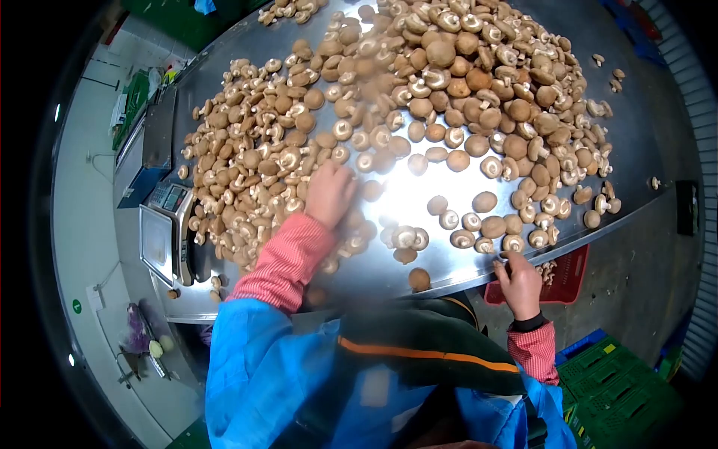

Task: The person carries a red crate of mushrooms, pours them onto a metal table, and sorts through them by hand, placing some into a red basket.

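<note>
Brown mushrooms lie over a steel table [344, 280] in a large heap [464, 75] at the upper right and a second pile [250, 161] at the left. My left hand [330, 194] is over the right edge of the left pile, back upward; its fingers are hidden, and I cannot make out what it holds. My right hand [519, 283] is at the table's front edge, just below a few loose mushrooms [512, 243]. Its thumb and index finger are apart, with nothing visible between them. A small mushroom cluster [404, 238] sits between my hands.
A weighing scale [166, 236] stands at the table's left end. Below the front edge at the right is a red crate [572, 277] with mushroom pieces in it. Green crates [621, 389] are stacked on the floor at the lower right.
</note>
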Motion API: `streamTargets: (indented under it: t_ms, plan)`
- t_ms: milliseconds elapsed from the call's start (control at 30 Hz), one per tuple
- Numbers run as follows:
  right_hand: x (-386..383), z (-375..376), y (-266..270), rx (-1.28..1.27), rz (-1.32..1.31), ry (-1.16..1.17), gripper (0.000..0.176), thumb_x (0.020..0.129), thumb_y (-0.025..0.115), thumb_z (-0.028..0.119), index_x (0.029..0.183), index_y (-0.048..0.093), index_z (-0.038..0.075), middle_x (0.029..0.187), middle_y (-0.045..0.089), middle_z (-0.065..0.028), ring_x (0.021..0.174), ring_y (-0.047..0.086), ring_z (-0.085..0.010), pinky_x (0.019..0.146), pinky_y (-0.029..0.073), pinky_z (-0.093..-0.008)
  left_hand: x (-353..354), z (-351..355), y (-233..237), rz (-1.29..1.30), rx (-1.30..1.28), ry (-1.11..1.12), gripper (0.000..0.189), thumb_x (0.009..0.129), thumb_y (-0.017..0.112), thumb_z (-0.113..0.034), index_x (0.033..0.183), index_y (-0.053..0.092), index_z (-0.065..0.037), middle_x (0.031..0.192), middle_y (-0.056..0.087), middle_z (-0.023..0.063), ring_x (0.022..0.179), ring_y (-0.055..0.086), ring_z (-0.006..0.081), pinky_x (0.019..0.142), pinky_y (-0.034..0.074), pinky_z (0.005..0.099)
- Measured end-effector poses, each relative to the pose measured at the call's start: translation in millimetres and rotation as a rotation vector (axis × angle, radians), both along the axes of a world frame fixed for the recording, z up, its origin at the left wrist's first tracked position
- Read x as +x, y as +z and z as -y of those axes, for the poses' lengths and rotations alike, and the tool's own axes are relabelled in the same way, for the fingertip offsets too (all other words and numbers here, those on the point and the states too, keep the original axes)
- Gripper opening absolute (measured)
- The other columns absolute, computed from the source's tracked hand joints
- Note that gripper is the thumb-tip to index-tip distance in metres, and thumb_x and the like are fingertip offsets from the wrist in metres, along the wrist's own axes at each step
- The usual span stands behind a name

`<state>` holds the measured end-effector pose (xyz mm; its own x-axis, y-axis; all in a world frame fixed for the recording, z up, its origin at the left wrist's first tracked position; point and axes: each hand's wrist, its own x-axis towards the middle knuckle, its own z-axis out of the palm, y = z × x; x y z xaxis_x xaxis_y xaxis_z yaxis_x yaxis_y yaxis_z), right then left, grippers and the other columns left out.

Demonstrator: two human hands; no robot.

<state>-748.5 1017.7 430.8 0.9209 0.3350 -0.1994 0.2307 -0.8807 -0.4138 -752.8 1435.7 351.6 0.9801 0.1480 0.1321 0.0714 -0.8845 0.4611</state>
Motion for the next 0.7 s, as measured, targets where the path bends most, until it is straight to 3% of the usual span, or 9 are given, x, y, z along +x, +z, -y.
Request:
streamTargets:
  t_ms: [100,200,300,400,433,533,600,633,700]
  plan:
    - [20,-21,-9,0.38,-0.122,0.043,0.022,0.096,0.065,0.016,0.114,0.066,0.002,0.086,0.068,-0.0134,0.072,0.067,-0.0257,0.063,0.052,-0.0363,3,32,38,0.157,-0.17,-0.08,0.014,0.082,0.073,-0.011,0.094,0.066,-0.007,0.097,0.059,0.0151,0.091,0.062,0.0329,0.077,0.05,0.0429]
    - [31,-58,-15,0.949,-0.817,-0.181,0.039,0.11,0.042,0.028,0.141,0.044,0.005,0.093,0.061,-0.0048,0.069,0.062,-0.0112,0.057,0.048,-0.02,2,99,51,0.012,-0.391,-0.446,0.019,0.084,0.076,-0.021,0.094,0.066,-0.009,0.097,0.06,0.0097,0.091,0.061,0.0313,0.077,0.051,0.0418]
    - [24,-59,-39,0.907,-0.968,-0.315,0.032,0.11,0.042,0.03,0.129,0.051,0.006,0.082,0.059,-0.0006,0.056,0.046,-0.0065,0.046,0.033,-0.0195,11,156,30,0.096,-0.471,-0.811,0.018,0.085,0.076,-0.022,0.095,0.066,-0.011,0.096,0.062,0.008,0.091,0.063,0.0306,0.078,0.052,0.0412]
    - [39,-23,5,0.91,-0.985,-0.542,0.019,0.107,0.051,0.024,0.097,0.058,0.009,0.065,0.04,0.0074,0.051,0.033,-0.0034,0.045,0.026,-0.0193,46,142,35,-0.098,-0.575,-0.652,0.019,0.084,0.077,-0.02,0.097,0.067,-0.011,0.097,0.063,0.01,0.092,0.063,0.031,0.08,0.052,0.0421]
    - [42,12,1,0.902,-0.977,-0.585,0.016,0.102,0.058,0.023,0.107,0.063,0.009,0.071,0.047,0.0096,0.054,0.037,-0.0004,0.045,0.027,-0.0182,65,130,40,0.027,-0.624,-0.527,0.018,0.084,0.076,-0.015,0.098,0.067,-0.01,0.099,0.062,0.0124,0.095,0.062,0.0319,0.081,0.052,0.0424]
    - [36,111,-15,0.591,-0.483,-0.804,0.021,0.103,0.057,0.027,0.091,0.063,0.01,0.065,0.044,0.008,0.051,0.036,-0.0035,0.045,0.027,-0.0207,156,107,15,0.393,-0.243,-0.423,0.03,0.081,0.069,-0.003,0.111,0.064,-0.006,0.103,0.061,0.013,0.1,0.058,0.0349,0.086,0.049,0.0444]
    - [33,192,-44,0.439,-0.148,-0.638,0.029,0.101,0.062,0.032,0.095,0.067,0.004,0.068,0.057,0.0011,0.062,0.054,-0.0125,0.056,0.04,-0.0275,200,107,12,0.398,-0.088,-0.312,0.035,0.081,0.066,-0.004,0.116,0.063,-0.006,0.105,0.06,0.0117,0.102,0.058,0.0332,0.086,0.049,0.0444]
    - [32,195,-29,-0.123,0.018,-0.609,0.033,0.096,0.067,0.034,0.102,0.067,0.002,0.08,0.065,-0.0109,0.078,0.066,-0.0288,0.067,0.05,-0.039,214,107,10,0.376,-0.005,-0.299,0.034,0.081,0.066,-0.005,0.115,0.063,-0.006,0.108,0.06,0.0115,0.102,0.058,0.0326,0.085,0.05,0.0437]
    - [24,186,-21,-0.668,0.176,-0.445,0.04,0.091,0.07,0.036,0.111,0.065,0.001,0.1,0.066,-0.0204,0.095,0.066,-0.04,0.078,0.053,-0.0476,234,103,3,0.334,0.16,-0.271,0.033,0.081,0.065,-0.005,0.114,0.065,-0.007,0.114,0.06,0.0111,0.101,0.06,0.0314,0.084,0.051,0.0425]
